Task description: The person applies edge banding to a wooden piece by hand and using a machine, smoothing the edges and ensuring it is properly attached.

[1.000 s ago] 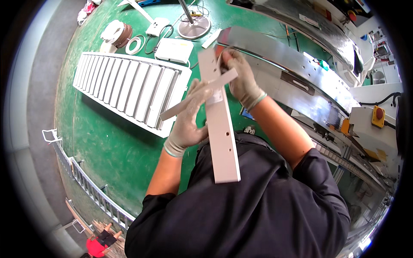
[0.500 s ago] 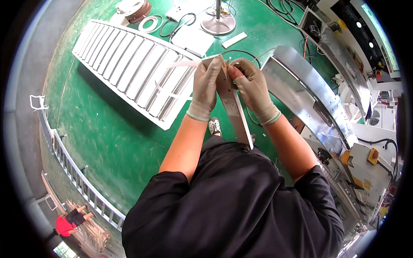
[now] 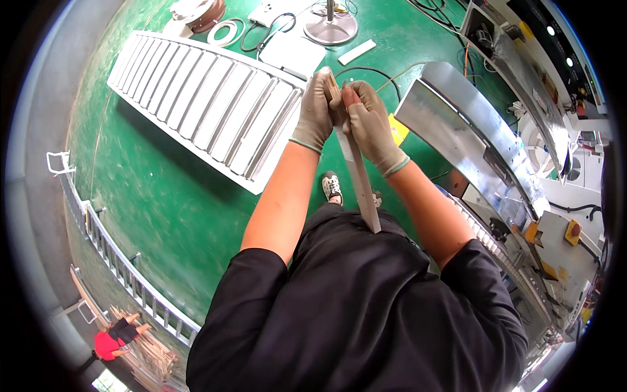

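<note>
A long, flat, pale metal bar stands tilted in front of me, its near end against my black shirt at the waist. My left hand, in a light grey glove, is wrapped around the bar's far end from the left. From the right, my gloved right hand closes on the same end, fingers curled and thumb pressed in. The thumb tip pokes bare out of the glove. Whatever lies between the right fingertips, apart from the bar, is too small to make out.
A long white slatted panel lies on the green floor to the left. Shiny sheet-metal housing stands at right, beside a machine with a red button. A stand base and cables are ahead. At far lower left is a person in red.
The thin white strip that hung by my left hand is out of sight. The bar has turned more edge-on. A yellow thing now shows beside my right wrist.
</note>
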### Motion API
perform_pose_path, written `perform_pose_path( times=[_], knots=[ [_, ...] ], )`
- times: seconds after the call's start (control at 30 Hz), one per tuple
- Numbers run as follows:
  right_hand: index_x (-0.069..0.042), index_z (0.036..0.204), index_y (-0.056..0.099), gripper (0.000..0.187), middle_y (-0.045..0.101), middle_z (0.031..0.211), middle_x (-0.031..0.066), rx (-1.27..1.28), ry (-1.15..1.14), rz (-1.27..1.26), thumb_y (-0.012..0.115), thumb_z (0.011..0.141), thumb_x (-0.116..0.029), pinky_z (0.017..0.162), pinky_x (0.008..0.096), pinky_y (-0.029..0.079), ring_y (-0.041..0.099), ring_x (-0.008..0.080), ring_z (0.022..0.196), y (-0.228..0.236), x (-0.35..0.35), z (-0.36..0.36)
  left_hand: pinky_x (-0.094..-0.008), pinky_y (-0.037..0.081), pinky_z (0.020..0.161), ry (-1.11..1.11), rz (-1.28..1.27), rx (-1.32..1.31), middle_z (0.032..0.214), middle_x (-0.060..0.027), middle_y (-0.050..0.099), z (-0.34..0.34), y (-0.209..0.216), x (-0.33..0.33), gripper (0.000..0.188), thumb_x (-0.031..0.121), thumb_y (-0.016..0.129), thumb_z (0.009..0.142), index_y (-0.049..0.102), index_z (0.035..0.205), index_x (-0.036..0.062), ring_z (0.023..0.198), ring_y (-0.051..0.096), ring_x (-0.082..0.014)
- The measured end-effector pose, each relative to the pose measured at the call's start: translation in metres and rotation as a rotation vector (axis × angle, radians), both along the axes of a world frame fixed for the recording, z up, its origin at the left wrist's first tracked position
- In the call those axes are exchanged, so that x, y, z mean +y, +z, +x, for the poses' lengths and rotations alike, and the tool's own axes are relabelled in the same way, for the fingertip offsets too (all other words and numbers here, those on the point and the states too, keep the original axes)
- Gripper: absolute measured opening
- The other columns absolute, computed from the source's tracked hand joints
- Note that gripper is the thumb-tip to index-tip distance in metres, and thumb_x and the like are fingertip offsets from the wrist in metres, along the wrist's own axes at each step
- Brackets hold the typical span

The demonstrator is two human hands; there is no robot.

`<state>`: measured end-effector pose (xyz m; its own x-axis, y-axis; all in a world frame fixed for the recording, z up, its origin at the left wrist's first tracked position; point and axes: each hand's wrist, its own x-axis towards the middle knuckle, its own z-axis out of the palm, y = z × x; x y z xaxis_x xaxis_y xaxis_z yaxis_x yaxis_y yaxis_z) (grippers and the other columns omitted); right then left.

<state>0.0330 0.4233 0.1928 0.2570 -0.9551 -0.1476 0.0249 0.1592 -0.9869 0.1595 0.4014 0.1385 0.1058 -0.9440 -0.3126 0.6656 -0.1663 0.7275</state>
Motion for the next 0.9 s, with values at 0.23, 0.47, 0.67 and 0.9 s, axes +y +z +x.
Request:
perform_pose_path(
  times=[0.23,0.47,0.67,0.9],
  knots=[
    [-0.005,0.1,0.06,0.035,0.059,0.081,0.0014,-0.134,0.13,0.04,0.049,0.109,-0.037,0.056,0.0229,0.044,0.051,0.0073,0.058,0.002,-0.019,-0.003,-0.0264,0.043,0.041,-0.217,-0.02,-0.011,0.069,-0.0017,0.056,0.019,-0.014,-0.017,0.02,0.025,0.061,0.102,0.053,0.094,0.0085,0.051,0.052,-0.0116],
    [0.0,0.105,0.06,0.027,0.059,0.088,0.0061,0.172,0.063,-0.136,0.047,0.108,-0.023,0.074,0.0302,0.047,0.054,0.0135,0.081,-0.06,0.003,-0.015,-0.0341,0.047,0.064,-0.026,0.103,-0.317,0.08,-0.0044,0.055,-0.01,-0.066,-0.011,0.019,0.022,0.066,0.097,0.059,0.098,0.004,0.072,0.054,-0.0178],
    [-0.003,0.097,0.054,0.024,0.053,0.081,0.0055,0.055,0.063,0.068,0.048,0.109,-0.024,0.065,0.031,0.043,0.048,0.0137,0.07,-0.024,0.094,-0.077,-0.0323,0.044,0.053,-0.093,0.288,-0.357,0.07,-0.0014,0.048,0.016,-0.077,-0.008,0.02,0.031,0.065,0.093,0.062,0.092,0.0109,0.058,0.051,-0.0161],
    [-0.006,0.099,0.051,0.025,0.057,0.084,0.0,-0.286,0.167,0.47,0.048,0.111,-0.028,0.057,0.0213,0.04,0.045,0.0041,0.064,0.016,0.124,-0.135,-0.0329,0.046,0.047,-0.075,0.354,-0.275,0.07,-0.0017,0.048,0.029,-0.058,-0.016,0.026,0.037,0.068,0.092,0.055,0.096,0.0143,0.052,0.054,-0.0174]
  ],
)
